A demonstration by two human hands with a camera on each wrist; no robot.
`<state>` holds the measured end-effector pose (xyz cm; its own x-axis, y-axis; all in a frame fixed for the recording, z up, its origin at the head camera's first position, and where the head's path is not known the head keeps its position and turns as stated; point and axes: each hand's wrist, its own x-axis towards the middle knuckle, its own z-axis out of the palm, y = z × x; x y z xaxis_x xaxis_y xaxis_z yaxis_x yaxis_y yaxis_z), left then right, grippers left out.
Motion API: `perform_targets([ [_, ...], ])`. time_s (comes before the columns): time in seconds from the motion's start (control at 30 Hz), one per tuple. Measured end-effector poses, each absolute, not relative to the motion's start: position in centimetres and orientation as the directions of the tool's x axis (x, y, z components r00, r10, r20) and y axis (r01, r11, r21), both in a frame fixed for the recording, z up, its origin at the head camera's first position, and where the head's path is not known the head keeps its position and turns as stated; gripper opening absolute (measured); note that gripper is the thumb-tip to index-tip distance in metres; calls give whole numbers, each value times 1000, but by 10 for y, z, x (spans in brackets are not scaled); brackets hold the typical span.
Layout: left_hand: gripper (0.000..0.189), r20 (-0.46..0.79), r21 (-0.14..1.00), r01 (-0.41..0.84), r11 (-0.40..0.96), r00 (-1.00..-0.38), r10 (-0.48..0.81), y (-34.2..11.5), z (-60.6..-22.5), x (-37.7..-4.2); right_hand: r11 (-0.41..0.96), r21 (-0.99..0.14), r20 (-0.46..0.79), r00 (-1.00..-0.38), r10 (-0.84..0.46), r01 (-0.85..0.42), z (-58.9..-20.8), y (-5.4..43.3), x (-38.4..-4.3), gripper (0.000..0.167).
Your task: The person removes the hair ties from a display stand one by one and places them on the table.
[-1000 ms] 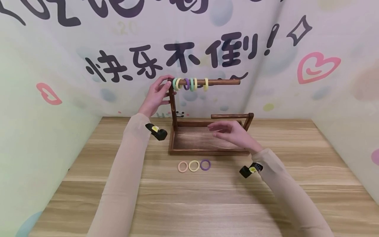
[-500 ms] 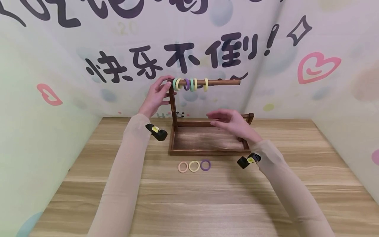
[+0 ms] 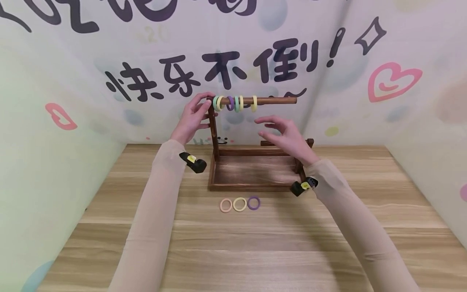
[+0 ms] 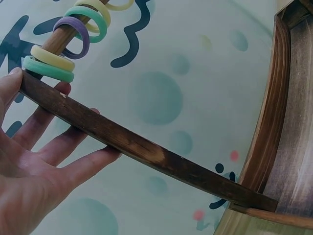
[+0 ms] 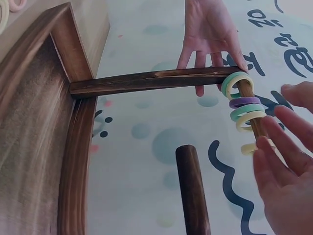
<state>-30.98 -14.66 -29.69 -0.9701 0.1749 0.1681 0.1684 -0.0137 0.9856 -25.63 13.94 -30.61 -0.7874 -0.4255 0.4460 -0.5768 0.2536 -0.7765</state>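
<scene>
At the top of the left post [image 3: 214, 136] of a dark wooden stand, my left hand [image 3: 191, 117] grips the wood, thumb in front and fingers reaching behind it. From that post an upper bar [image 3: 275, 100] runs right, carrying several green, yellow and purple rings. Most crowd the post end; one yellow ring [image 3: 254, 104] hangs apart, further right. My right hand [image 3: 288, 138] hovers below the bar with fingers parted and nothing between them. In the right wrist view, its fingertips [image 5: 262, 144] overlap the outermost ring.
The stand's shallow tray base [image 3: 251, 187] sits on the wood-grain table [image 3: 255, 255]. A shorter lower bar [image 3: 267, 143] is partly behind my right hand. In front of the tray lie a pink ring [image 3: 220, 205], a yellow ring [image 3: 234, 204] and a purple ring [image 3: 248, 202]. A printed backdrop stands behind.
My right hand has risen from over the tray to just under the upper bar, its thumb and fingers spreading apart. My left hand and the rings have stayed in place.
</scene>
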Motion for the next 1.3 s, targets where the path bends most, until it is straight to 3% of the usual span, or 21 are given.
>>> perform_targets([
  [0.2, 26, 171, 985, 172, -14, -969, 178, -147, -296, -310, 273, -714, 530, -753, -390, -644, -278, 129, -242, 31],
  [0.57, 26, 169, 985, 169, -16, -970, 175, -147, -297, -311, 380, -696, 540, -792, -283, -610, -252, 125, -247, 36],
  [0.97, 25, 167, 986, 165, -21, -971, 172, -145, -297, -310, 415, -699, 510, -813, -282, -583, -269, 138, -296, 37],
  [1.3, 24, 165, 986, 161, -40, -971, 171, -146, -299, -311, 578, -541, 529, -781, -331, -611, -277, 130, -304, 41],
])
